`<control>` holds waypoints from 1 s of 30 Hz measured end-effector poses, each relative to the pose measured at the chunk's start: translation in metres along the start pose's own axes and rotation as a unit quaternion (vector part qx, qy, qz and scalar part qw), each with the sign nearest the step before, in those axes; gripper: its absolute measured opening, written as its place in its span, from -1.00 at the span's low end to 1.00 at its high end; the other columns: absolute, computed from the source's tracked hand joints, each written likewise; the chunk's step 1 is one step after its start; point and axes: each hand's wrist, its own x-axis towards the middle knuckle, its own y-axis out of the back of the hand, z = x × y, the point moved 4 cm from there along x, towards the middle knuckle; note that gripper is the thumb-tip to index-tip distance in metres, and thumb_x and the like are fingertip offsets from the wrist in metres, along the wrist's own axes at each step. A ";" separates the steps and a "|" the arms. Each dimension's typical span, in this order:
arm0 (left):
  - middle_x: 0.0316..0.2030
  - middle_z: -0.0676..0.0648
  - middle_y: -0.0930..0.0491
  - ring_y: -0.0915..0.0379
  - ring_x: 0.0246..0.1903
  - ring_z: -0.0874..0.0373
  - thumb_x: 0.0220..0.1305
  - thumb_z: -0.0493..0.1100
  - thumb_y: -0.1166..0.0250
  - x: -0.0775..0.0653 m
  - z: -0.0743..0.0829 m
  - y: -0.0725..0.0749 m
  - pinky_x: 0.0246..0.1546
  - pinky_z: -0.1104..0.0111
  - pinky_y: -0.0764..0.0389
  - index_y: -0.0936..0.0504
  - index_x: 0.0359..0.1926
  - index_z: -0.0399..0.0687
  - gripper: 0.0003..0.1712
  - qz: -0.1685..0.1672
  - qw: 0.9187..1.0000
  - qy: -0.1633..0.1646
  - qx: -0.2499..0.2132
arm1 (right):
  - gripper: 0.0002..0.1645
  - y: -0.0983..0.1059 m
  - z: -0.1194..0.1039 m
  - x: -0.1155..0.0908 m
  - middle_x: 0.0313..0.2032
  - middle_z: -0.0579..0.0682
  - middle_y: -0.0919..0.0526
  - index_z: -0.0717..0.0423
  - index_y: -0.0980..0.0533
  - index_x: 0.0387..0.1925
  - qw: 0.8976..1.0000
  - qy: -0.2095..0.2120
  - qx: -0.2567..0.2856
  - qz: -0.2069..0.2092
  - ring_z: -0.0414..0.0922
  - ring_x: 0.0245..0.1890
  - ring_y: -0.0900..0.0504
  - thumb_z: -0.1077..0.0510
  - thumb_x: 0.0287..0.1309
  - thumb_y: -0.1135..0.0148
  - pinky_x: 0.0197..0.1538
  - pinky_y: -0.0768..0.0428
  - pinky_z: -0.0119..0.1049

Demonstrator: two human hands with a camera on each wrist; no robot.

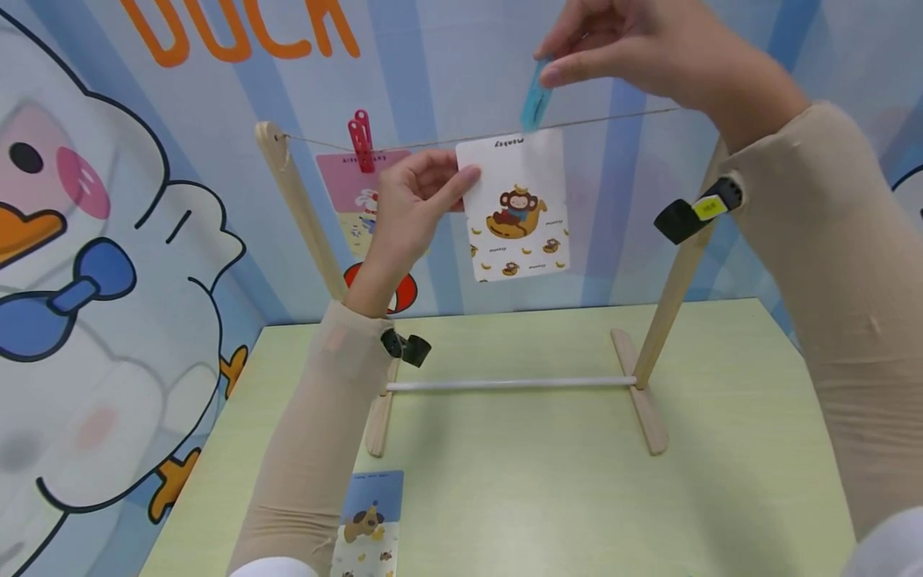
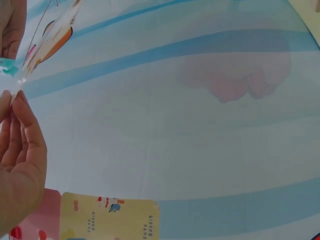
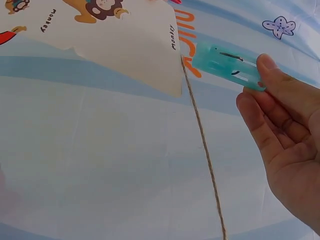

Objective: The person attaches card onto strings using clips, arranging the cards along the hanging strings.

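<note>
My left hand (image 1: 414, 212) pinches the left edge of a white monkey card (image 1: 515, 212), holding it upright at the twine (image 1: 606, 119). Above it my right hand (image 1: 634, 52) pinches a blue clothespin (image 1: 536, 98) between thumb and fingers, its lower end right at the card's top edge. In the right wrist view the clothespin (image 3: 227, 65) points toward the twine (image 3: 205, 137) and the card's corner. To the left, a red clothespin (image 1: 362, 143) clips a pink and yellow rabbit card (image 1: 339, 180) to the twine, partly hidden behind my left hand.
Two wooden posts (image 1: 306, 216) carry the twine, joined low down by a white rod (image 1: 512, 385). A blue and white dog card (image 1: 369, 521) lies on the pale green table (image 1: 541, 481) beside my left forearm. A printed duck backdrop (image 1: 447, 72) stands behind.
</note>
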 end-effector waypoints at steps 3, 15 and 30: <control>-0.24 -0.16 -0.71 -0.65 -0.28 0.03 0.31 -0.36 -0.33 0.000 0.000 -0.001 -0.19 0.25 -0.71 -0.64 -0.08 -0.36 -0.81 0.000 1.000 0.004 -0.004 | -0.80 -0.001 0.001 0.003 -0.17 -0.05 -0.65 0.20 -0.63 -0.13 1.000 -0.008 0.001 -0.007 -0.14 -0.18 -0.61 0.19 0.25 -0.36 0.02 -0.53 -0.44; -0.26 -0.15 -0.71 -0.65 -0.29 0.01 0.32 -0.33 -0.33 0.002 -0.002 -0.001 -0.20 0.22 -0.71 -0.65 -0.08 -0.35 -0.81 -0.002 1.000 -0.011 0.004 | -0.77 -0.015 0.005 0.020 -0.19 -0.03 -0.64 0.23 -0.62 -0.16 0.996 -0.012 -0.034 -0.081 -0.17 -0.19 -0.62 0.12 0.30 -0.31 0.04 -0.55 -0.38; -0.24 -0.15 -0.71 -0.65 -0.29 0.03 0.32 -0.35 -0.31 0.002 -0.001 -0.002 -0.19 0.24 -0.71 -0.65 -0.08 -0.35 -0.82 0.003 1.000 -0.014 0.014 | -0.85 -0.024 0.004 0.024 -0.20 0.02 -0.67 0.20 -0.65 -0.21 0.994 -0.003 0.023 -0.103 -0.07 -0.18 -0.62 0.18 0.27 -0.32 0.02 -0.56 -0.38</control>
